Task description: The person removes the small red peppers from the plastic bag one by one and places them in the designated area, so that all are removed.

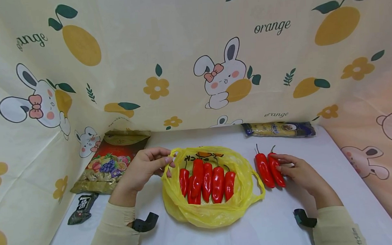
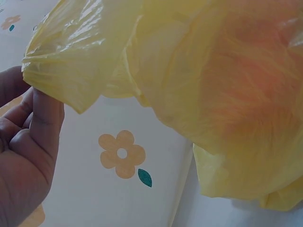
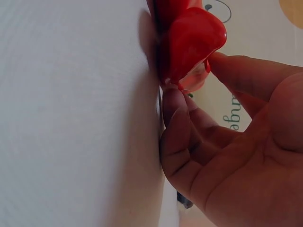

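A yellow plastic bag (image 1: 212, 214) lies with its mouth spread wide and several red chili peppers (image 1: 218, 184) inside. My left hand (image 1: 149, 165) pinches the bag's left rim between thumb and fingers; in the left wrist view the bag's film (image 2: 61, 71) stretches from the fingertips. Right of the bag, two more red chili peppers lie side by side on the table, stems pointing away. My right hand (image 1: 299, 171) holds the rightmost chili pepper (image 1: 276, 170) with thumb and fingers. The right wrist view shows this pepper (image 3: 196, 42) low against the white surface, fingers at its side.
A red and gold fruit-printed packet (image 1: 110, 165) lies at the left, with a small black packet (image 1: 82, 209) in front. A long yellow and blue packet (image 1: 278, 129) lies at the back right. Patterned cloth (image 1: 181, 65) walls the white table (image 1: 271, 228).
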Demonstrator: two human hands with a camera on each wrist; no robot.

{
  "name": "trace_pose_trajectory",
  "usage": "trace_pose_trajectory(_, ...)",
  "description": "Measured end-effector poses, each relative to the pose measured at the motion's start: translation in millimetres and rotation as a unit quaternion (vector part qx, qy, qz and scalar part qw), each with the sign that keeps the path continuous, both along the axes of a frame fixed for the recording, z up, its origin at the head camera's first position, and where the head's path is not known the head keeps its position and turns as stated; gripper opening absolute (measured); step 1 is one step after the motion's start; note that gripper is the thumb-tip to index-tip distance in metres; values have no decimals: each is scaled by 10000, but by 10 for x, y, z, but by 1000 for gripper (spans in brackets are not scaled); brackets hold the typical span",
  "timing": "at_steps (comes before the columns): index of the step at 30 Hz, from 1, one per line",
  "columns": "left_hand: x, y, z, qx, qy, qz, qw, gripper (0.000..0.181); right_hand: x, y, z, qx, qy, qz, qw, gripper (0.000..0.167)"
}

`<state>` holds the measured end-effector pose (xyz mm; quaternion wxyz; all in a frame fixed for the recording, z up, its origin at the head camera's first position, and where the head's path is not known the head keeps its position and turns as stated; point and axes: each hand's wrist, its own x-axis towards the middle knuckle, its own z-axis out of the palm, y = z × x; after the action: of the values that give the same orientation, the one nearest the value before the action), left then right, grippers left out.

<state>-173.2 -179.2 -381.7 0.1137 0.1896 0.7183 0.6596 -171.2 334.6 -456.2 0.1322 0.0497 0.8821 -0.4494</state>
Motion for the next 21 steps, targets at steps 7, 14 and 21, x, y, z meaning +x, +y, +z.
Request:
trace_pose_trajectory(7, -6, -5, -12, -20, -7, -6, 10000, 22, 15, -30, 15, -87, -71, 100, 9999, 56)
trace_pose_trajectory(14, -6, -1, -9, -13, 1, 2, 10000, 21, 16, -12, 74, 49, -135, 151, 9998, 60)
trace_pose_trajectory(21, -12, -5, -11, -40, -30, 52, 10000, 20, 46, -11, 200, 120, 233, 167, 9995, 67)
